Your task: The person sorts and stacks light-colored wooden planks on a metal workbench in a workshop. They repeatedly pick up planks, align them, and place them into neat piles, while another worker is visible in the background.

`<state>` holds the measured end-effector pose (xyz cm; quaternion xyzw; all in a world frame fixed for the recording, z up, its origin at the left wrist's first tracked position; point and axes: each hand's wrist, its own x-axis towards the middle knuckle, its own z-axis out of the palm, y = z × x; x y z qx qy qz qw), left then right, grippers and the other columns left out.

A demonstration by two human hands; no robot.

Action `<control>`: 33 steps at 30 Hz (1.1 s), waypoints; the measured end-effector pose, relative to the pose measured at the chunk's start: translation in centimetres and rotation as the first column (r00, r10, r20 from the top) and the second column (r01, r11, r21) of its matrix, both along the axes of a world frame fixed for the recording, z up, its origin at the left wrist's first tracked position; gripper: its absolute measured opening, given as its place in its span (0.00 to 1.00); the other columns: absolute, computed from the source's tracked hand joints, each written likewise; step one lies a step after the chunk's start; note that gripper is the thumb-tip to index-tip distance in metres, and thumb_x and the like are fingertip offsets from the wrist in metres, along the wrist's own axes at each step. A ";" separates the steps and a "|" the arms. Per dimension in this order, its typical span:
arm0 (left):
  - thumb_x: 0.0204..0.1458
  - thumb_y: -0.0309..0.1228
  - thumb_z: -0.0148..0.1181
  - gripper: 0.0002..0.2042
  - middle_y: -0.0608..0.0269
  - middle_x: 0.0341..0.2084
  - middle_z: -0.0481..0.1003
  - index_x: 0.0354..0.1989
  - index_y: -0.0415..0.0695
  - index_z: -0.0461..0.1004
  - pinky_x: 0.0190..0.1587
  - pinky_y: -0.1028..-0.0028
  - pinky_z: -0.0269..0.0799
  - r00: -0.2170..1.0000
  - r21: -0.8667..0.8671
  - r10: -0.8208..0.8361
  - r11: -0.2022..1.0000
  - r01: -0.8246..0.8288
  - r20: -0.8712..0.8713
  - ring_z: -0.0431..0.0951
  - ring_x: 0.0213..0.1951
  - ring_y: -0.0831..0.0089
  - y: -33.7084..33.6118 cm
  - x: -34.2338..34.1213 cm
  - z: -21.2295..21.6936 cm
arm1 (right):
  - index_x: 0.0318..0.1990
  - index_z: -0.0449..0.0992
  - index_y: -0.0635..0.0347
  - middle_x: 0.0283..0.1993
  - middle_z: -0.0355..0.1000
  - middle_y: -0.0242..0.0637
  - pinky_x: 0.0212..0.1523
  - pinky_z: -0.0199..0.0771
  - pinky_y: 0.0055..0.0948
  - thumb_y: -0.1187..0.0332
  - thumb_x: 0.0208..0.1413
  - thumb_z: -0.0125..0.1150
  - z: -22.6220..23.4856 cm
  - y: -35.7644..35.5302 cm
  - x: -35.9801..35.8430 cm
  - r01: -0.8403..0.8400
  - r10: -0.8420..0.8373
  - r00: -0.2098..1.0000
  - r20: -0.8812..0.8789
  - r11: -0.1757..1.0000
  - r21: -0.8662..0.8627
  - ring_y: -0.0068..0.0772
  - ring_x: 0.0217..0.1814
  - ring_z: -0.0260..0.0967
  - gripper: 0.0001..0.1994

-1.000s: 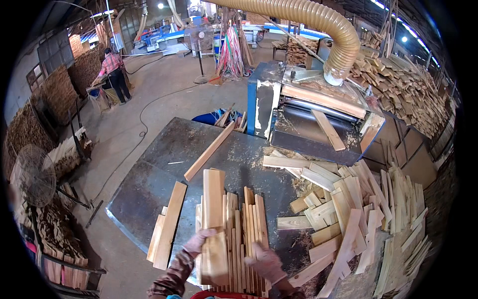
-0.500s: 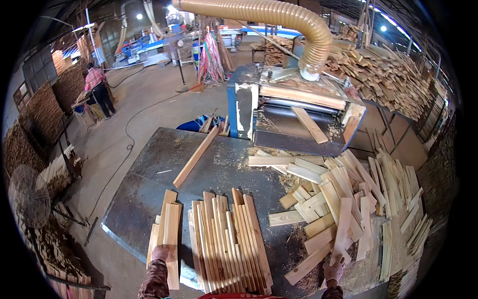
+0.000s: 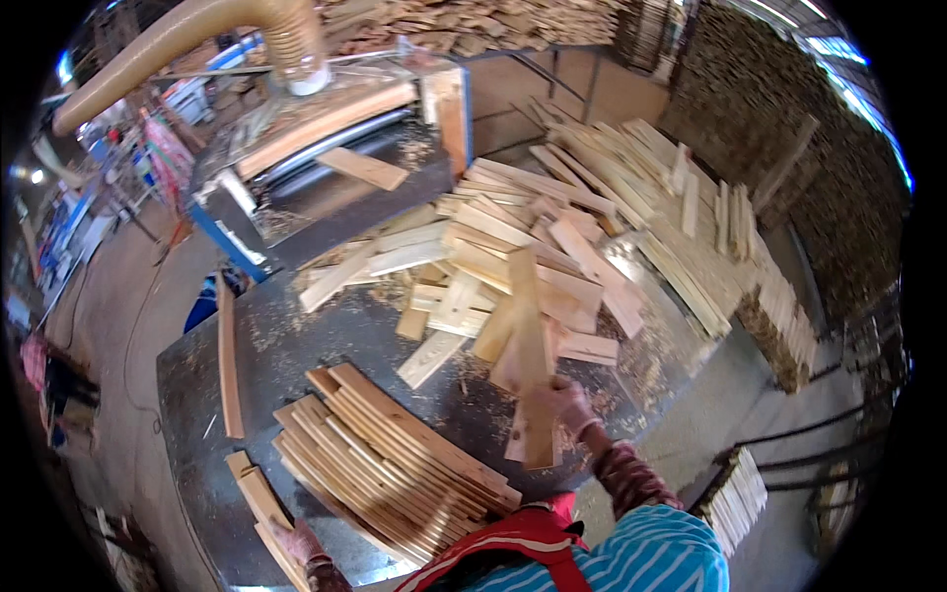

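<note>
My right hand (image 3: 564,403), in a light glove, is closed on the edge of a long wooden board (image 3: 531,326) lying over a loose heap of boards (image 3: 498,227). At the lower left, my gloved left hand (image 3: 298,543) grips the side of a few stacked boards (image 3: 258,495). Between my hands lies a row of narrow wooden strips (image 3: 380,464), laid side by side on the dark metal table (image 3: 340,345). A single strip (image 3: 228,360) rests apart by the table's left edge.
Beyond the table stands a planing machine (image 3: 326,148) with a board (image 3: 363,168) on its bed and a ribbed hose (image 3: 187,44) above. Sawdust and shavings lie around the heap. More boards are stacked at right (image 3: 681,217). A person (image 3: 64,380) is far left.
My view has swung to the right and tilted, so the machine now appears further left. My right hand now sits further up the board's side. My left hand remains at the stacked boards.
</note>
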<state>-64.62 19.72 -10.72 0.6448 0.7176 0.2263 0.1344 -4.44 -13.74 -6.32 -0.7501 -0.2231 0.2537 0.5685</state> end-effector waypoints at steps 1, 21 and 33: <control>0.57 0.39 0.60 0.27 0.45 0.57 0.71 0.63 0.40 0.66 0.57 0.59 0.71 0.958 -0.011 -0.128 0.991 0.136 0.255 0.73 0.57 0.52 0.2 0.1 -0.8 | 0.44 0.80 0.64 0.36 0.76 0.26 0.36 0.73 0.23 0.67 0.58 0.65 2.5 3.2 -3.0 0.030 -0.023 0.972 -0.233 0.999 0.025 0.17 0.37 0.70 0.11; 0.59 0.25 0.54 0.24 0.58 0.54 0.74 0.66 0.38 0.63 0.57 0.66 0.73 0.253 -0.483 0.481 0.447 0.753 0.840 0.76 0.53 0.65 -9.2 31.6 7.9 | 0.45 0.66 0.66 0.36 0.73 0.46 0.39 0.83 0.47 0.49 0.60 0.62 2.9 11.7 -6.1 0.540 -0.226 0.155 -0.962 0.835 -0.109 0.47 0.36 0.76 0.25; 0.59 0.33 0.58 0.29 0.62 0.61 0.70 0.69 0.45 0.60 0.59 0.57 0.69 0.159 -0.470 0.600 0.408 0.783 0.784 0.71 0.60 0.63 -9.6 29.3 9.7 | 0.40 0.78 0.57 0.32 0.78 0.31 0.34 0.84 0.33 0.50 0.63 0.58 2.3 11.2 -4.5 0.690 -0.034 0.235 -0.971 0.710 0.142 0.30 0.32 0.77 0.18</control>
